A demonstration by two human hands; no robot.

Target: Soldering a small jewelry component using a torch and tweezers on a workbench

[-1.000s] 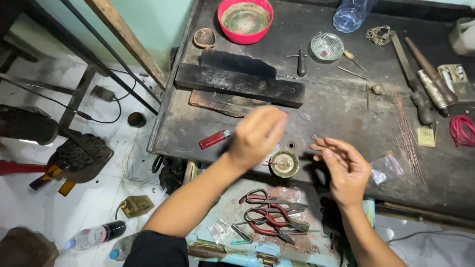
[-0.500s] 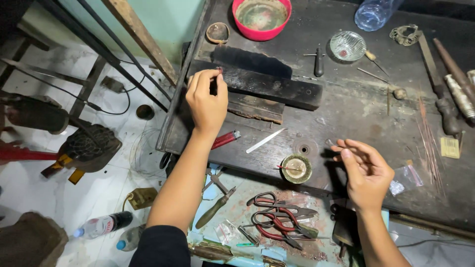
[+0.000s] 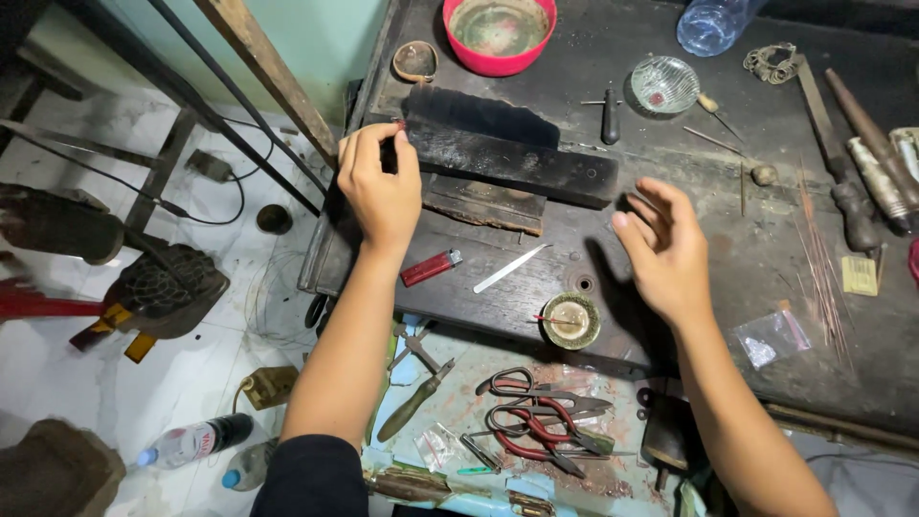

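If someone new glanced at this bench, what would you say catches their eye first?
Probably the left hand pinching a tiny red-tipped piece at the end of the charred black block on the dark workbench, with the right hand hovering open beside it. Next, the bright red bowl at the back edge and the red lighter near the front.

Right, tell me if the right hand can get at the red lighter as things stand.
Probably yes. The right hand hovers open above the bench, and the red lighter lies in the open to its left. Only a flat white strip lies between, low enough to pass over.
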